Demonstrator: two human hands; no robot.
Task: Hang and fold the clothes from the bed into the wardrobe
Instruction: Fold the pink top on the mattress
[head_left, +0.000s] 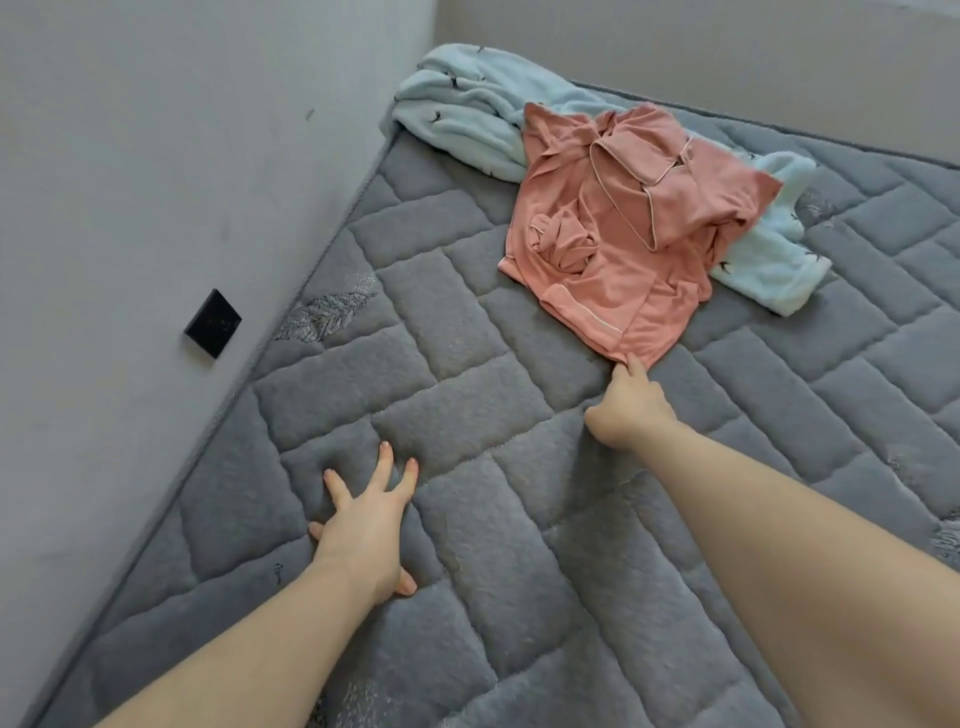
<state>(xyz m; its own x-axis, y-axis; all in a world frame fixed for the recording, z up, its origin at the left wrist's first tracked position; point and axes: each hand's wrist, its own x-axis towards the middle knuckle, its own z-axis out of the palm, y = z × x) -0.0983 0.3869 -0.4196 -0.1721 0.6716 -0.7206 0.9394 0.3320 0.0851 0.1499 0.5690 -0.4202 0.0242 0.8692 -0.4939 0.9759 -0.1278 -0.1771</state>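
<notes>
Fingers of your right hand pinched the soft, light pink cotton pyjama top's near hem; left hand lay splayed, holding nothing.

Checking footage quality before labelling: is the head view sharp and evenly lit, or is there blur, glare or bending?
Head view: soft even light, no glare; faint shadows under the left hand; mattress edge bows from the wide lens; pink shirt fairly sharp, right hand slightly soft.
</notes>
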